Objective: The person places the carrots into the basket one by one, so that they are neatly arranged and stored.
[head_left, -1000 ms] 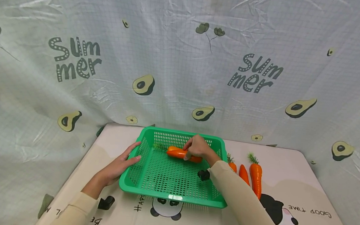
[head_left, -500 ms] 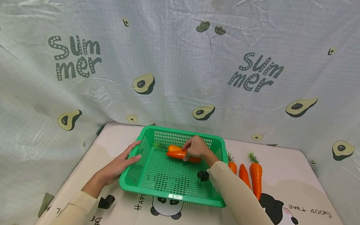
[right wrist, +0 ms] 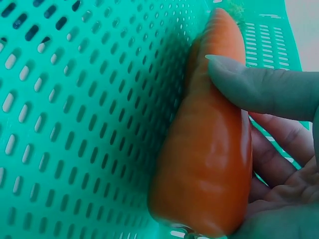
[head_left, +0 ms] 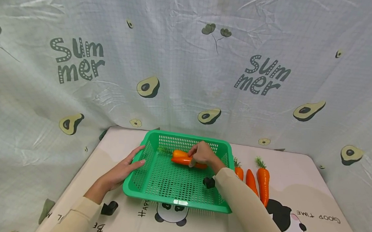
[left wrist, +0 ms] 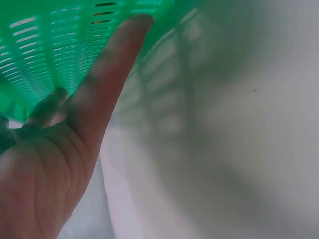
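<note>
A green plastic basket with slotted walls stands on the table. My left hand rests against its left side, thumb and fingertips at the rim. In the left wrist view, a straight digit of the left hand touches the slotted outer wall. Inside the basket, my right hand pinches an orange carrot between thumb and fingers. That carrot lies sideways near the back wall, its thick end towards the right. A second carrot with green leaves lies right behind it, partly hidden by the hand.
Right of the basket lie several more carrots, partly hidden by the right sleeve. Black wrist cameras sit at both cuffs. A printed curtain hangs behind the table.
My right hand and the pinched carrot have shifted very slightly towards the front of the basket. The left hand stays in place at the rim.
</note>
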A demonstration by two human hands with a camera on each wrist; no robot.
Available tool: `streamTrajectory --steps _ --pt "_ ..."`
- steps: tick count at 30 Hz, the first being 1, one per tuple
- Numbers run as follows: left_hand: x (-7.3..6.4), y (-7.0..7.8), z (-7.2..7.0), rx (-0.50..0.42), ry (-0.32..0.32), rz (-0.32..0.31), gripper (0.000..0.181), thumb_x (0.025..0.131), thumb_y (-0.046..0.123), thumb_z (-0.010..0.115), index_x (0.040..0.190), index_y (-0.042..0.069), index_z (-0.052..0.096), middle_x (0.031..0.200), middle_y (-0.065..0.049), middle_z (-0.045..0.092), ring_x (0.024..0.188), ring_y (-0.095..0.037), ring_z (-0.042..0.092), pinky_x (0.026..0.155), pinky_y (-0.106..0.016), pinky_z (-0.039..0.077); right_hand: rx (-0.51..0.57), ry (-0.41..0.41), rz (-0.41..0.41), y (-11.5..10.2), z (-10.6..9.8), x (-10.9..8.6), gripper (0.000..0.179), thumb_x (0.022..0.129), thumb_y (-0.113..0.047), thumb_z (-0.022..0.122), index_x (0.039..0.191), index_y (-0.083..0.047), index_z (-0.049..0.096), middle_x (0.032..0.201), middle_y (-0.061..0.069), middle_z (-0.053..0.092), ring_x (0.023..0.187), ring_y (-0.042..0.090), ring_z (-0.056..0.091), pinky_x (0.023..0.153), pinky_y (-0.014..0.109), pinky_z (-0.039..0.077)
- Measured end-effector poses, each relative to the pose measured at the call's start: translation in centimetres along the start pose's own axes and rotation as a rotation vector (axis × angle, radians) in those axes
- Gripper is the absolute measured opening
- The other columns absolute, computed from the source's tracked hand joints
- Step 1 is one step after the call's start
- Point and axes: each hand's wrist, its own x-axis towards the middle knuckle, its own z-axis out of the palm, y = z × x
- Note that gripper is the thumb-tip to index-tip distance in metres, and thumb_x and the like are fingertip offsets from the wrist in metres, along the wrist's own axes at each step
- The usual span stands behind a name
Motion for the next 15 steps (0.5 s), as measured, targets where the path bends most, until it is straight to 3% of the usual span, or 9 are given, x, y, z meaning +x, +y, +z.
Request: streamTrajectory --steps 15 --pt "0.00 0.03 0.08 -0.001 0.006 0.000 0.069 0.112 0.034 0.046 0.168 0.037 0.006 0.173 -0.018 0.013 0.144 -0.041 0.044 0.100 -0.039 0.052 -0.030 -0.001 -0.016 0.08 0.24 -0.24 0.028 0.067 0.009 0.090 0.090 -0.005 0.082 0.105 0.011 0.078 0.082 0.021 0.064 0.070 0.033 0.058"
